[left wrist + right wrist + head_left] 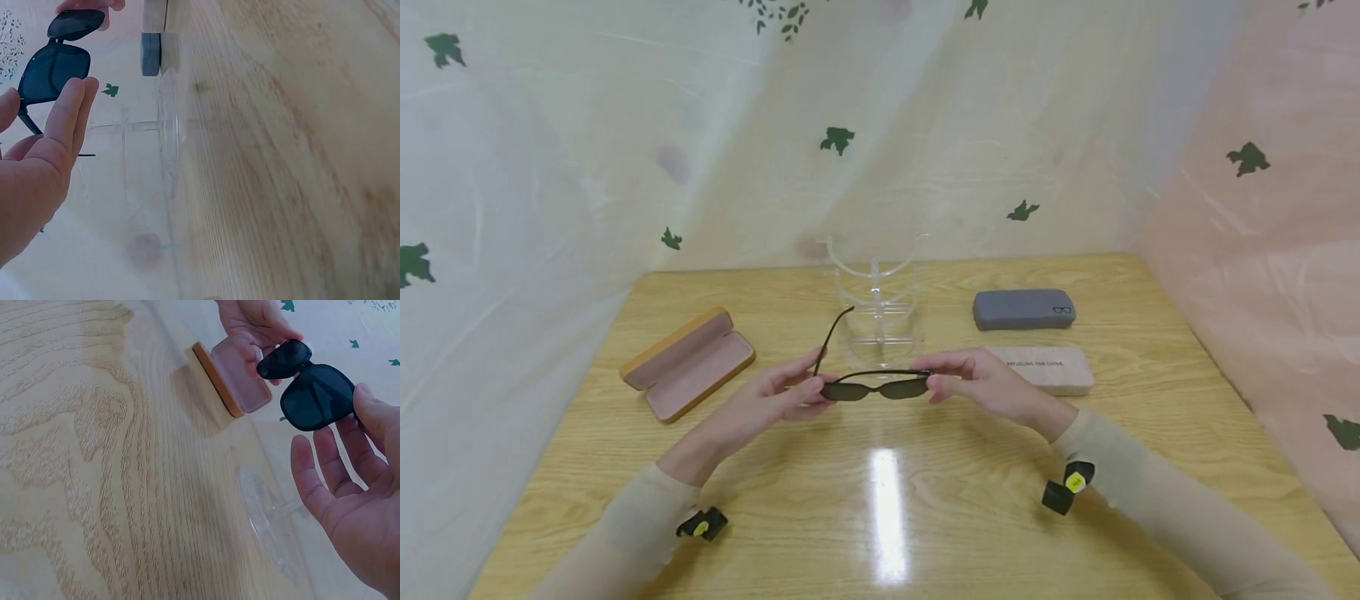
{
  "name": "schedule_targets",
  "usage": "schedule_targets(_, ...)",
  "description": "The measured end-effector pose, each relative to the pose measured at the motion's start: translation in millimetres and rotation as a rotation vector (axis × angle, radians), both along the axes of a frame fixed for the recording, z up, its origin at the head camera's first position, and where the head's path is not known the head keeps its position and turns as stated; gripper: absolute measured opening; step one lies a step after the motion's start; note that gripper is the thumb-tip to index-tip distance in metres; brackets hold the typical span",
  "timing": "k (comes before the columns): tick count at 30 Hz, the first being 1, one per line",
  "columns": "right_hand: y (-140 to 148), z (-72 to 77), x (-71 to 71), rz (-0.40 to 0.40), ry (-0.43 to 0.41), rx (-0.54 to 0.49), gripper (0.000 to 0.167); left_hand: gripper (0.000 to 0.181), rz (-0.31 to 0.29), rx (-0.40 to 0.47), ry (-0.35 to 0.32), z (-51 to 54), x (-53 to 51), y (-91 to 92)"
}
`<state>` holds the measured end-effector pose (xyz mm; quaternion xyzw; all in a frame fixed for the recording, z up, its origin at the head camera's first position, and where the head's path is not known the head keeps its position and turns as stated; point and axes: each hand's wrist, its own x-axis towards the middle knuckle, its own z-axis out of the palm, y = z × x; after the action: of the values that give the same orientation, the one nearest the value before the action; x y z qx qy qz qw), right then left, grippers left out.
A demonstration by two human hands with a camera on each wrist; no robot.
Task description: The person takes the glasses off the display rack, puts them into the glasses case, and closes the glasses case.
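A pair of black sunglasses [904, 389] with dark lenses is held above the table between both hands. My left hand [767, 400] pinches the frame's left end, by the hinge. At the right end, my right hand [988, 385] pinches the frame between thumb and fingers. The left temple arm [827, 340] sticks out away from me, while the other appears folded across behind the lenses. In the right wrist view, the right hand's other fingers [331, 462] are spread beneath the lens [319, 397]. Just behind the sunglasses stands a clear tiered display stand [880, 304].
To the left lies an orange glasses case [700, 367], open, with a pink lining. A closed grey-blue case [1022, 309] sits at back right. Nearer, a pale lettered case [1060, 371] is partly covered by my right hand. Patterned cloth [880, 108] hangs behind the wooden table [805, 517].
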<state>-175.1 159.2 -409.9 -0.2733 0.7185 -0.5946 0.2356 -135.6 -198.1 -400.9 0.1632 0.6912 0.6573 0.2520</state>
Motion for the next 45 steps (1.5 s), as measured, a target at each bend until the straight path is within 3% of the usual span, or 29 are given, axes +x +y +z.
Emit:
schedule_targets(7, -1.4, -0.8, 0.1, -0.017, 0.008, 0.033, 0.036, 0.071, -0.01, -0.016, 0.011, 0.0, -0.8, -2.4)
schedule_targets(16, -3.4, -1.5, 0.8, -0.009, -0.002, 0.01, 0.037, 0.063, -0.05, 0.03, 0.054, -2.0, -3.5, -4.4)
schedule_targets(23, -4.5, -2.0, 0.2, -0.05, -0.043, -0.037, 0.036, 0.049, -0.176, 0.061, 0.065, -3.4, -1.6, -0.4)
schedule_targets(30, -5.0, 0.6, 0.4, -0.042, -0.033, -0.068, 0.035, 0.044, -0.266, 0.065, 0.151, -3.7, -3.1, 1.7)
schedule_targets(35, -4.7, -0.1, 2.4, -0.003, -0.051, -0.072, 0.038, 0.042, -0.297, 0.052, 0.193, -3.3, -4.6, 0.0)
schedule_targets(38, -4.4, -0.2, 3.8, 0.023, -0.089, -0.087, 0.039, 0.042, -0.324, 0.096, 0.197, -5.3, -5.3, 0.1)
schedule_targets(45, -0.2, 2.6, 5.1, 0.015, -0.151, -0.075, 0.044, 0.044, -0.361, 0.17, 0.165, -7.5, -4.1, 2.9)
